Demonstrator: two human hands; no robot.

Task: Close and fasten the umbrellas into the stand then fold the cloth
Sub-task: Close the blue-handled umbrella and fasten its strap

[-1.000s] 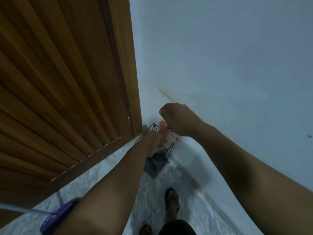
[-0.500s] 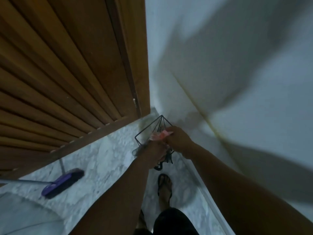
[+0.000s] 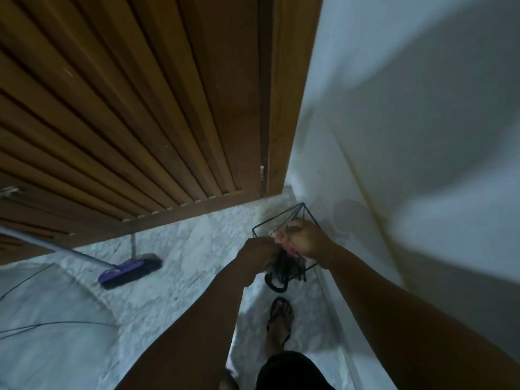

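A black wire umbrella stand (image 3: pixel 277 218) sits in the corner between the wooden door and the white wall. Dark umbrella handles (image 3: pixel 277 285) hang out of it toward me. A pink piece of cloth or strap (image 3: pixel 282 238) stretches between my hands above the stand. My left hand (image 3: pixel 257 256) grips one end with curled fingers, and my right hand (image 3: pixel 305 239) grips the other end. What the pink piece wraps around is hidden behind my hands. A pale open umbrella canopy (image 3: pixel 50 327) fills the lower left floor.
A purple broom head (image 3: pixel 128 273) on a grey pole lies on the marble floor at left. The slatted wooden door (image 3: pixel 140 108) rises ahead, the white wall (image 3: pixel 408 136) at right. My sandalled foot (image 3: pixel 278 319) stands just below the stand.
The camera has tilted down and the view has shifted. My hands have dropped lower over the stand, still holding the pink piece. The broom and the pale canopy came into view.
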